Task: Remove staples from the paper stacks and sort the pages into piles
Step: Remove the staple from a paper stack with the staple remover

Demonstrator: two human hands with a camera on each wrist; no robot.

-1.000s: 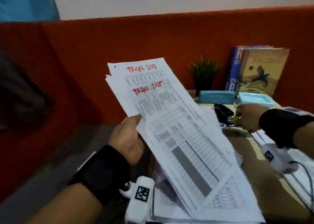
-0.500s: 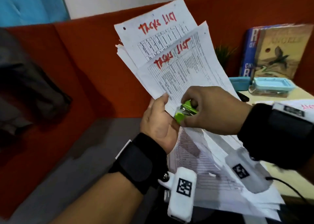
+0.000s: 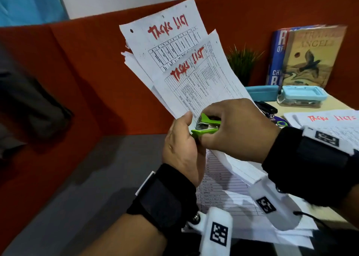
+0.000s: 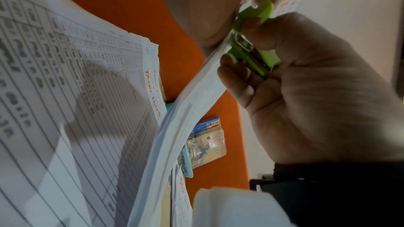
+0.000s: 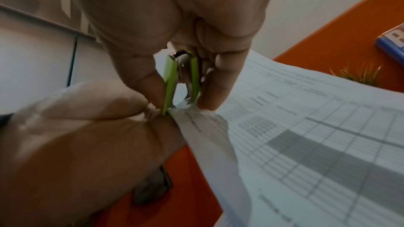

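- Up close, our right hand pinches the green staple remover, its claws at the stack's edge.
- Our left hand grips the raised paper stack, thumb on top, above the bench.

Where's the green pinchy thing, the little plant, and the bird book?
green staple remover (image 3: 206, 126), head view, on its lower green handle.
little plant (image 3: 242, 61), head view, middle of its spiky leaves.
bird book (image 3: 310, 59), head view, on the cover near the bird.
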